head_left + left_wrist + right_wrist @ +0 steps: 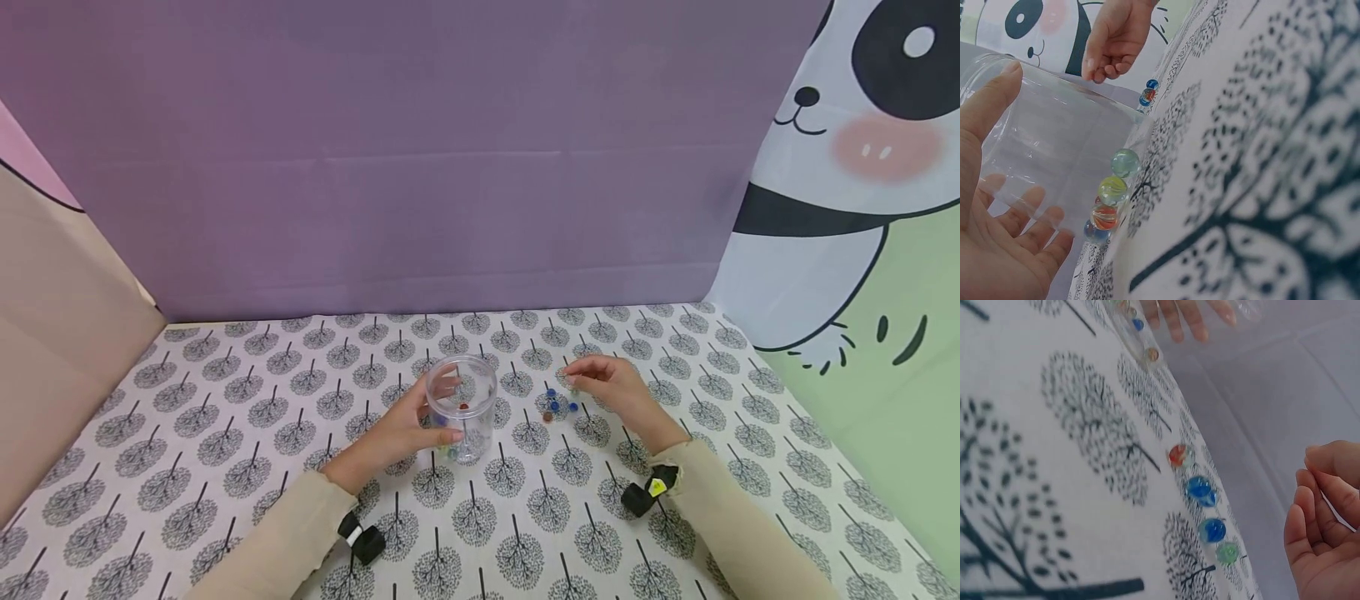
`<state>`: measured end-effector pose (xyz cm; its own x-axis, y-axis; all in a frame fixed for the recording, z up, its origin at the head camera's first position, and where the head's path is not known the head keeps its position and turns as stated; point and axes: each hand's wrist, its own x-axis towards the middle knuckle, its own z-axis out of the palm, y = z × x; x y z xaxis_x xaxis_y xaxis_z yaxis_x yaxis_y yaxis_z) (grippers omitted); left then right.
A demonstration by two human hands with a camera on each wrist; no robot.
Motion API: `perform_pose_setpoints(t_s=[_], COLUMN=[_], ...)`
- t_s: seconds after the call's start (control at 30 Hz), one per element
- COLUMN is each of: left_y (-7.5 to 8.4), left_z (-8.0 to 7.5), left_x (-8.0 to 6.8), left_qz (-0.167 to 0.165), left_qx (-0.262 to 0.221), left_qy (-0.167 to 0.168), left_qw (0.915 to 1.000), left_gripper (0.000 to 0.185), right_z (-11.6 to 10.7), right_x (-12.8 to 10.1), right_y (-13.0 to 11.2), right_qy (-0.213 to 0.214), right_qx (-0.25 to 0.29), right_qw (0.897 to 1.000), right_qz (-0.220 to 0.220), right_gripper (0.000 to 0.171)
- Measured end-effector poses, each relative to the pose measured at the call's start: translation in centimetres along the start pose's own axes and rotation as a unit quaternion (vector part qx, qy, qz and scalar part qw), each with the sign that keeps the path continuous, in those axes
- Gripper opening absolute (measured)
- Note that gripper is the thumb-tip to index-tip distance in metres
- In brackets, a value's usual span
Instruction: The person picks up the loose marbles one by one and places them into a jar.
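My left hand (408, 425) grips a clear round jar (482, 421), thumb on the near side and fingers spread around the far side. Low in the jar sit several glass marbles: a pale green one (1125, 162), a yellow one (1113, 190), an orange one (1105, 217) and a bluish one (1095, 232). My right hand (615, 390) hovers just above the cloth, fingers loosely bent and thumb close to the index finger; nothing shows between them. Beneath it lie loose marbles: blue ones (1212, 530), a green one (1227, 553) and a red-orange one (1179, 455).
A white cloth (517, 558) printed with dark trees covers the table. Behind it rises a purple backdrop (450, 225). A panda-printed panel (810, 275) stands at the right, and a beige panel (67, 333) at the left.
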<state>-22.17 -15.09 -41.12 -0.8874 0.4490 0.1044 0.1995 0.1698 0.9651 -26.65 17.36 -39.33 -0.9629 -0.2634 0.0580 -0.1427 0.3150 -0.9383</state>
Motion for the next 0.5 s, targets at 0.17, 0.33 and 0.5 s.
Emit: perform_pose_setpoints(t_s=[0.17,0.33,0.5], left_y=[0.1,0.0,0.0], left_z=[0.1,0.1,0.1], left_x=[0.0,0.1,0.0], left_qz=[-0.004,-0.004,-0.006], left_qx=[0.005,0.013,0.009], left_qy=[-0.001,0.005,0.005], left_qw=[1.0000,0.9999,0.9999], left_gripper=[0.092,0.092,0.093], right_z=[-0.4,-0.5,-0.5], right_x=[0.3,0.5,0.6], right_y=[0.8,1.1,1.6], right_qy=[0.000,-0.002,-0.003], right_qx=[0.006,0.020,0.029], right_qw=[1.000,1.000,0.999], right_qz=[0.001,0.008,0.035], right_gripper=[0.028,0.033,0.033])
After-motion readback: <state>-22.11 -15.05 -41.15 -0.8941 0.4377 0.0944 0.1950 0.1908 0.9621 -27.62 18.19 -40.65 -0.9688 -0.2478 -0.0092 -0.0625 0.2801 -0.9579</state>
